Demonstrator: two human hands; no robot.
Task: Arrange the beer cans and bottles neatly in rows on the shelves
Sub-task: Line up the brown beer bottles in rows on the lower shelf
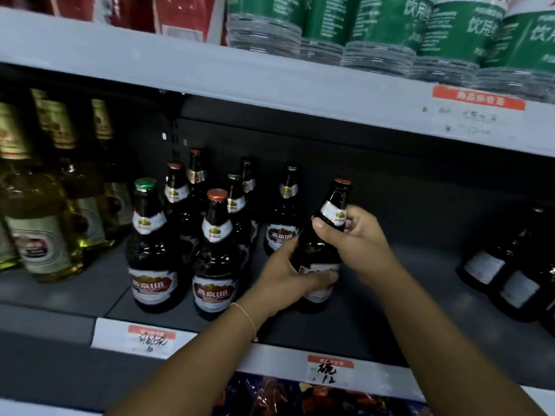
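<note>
Head view shows a grey shelf [405, 295] across mid-frame, with a cluster of brown beer bottles [186, 235] at centre left. Just right of centre, one brown bottle [322, 244] stands tilted, its body gripped by the left hand [288, 274] and its neck pinched by the right hand [357, 238].

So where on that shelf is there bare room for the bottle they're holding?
The widest bare patch lies on the shelf between the held bottle, gripped by left hand and right hand, and the dark bottles far right. It's crowded left, around the brown bottle cluster.
</note>
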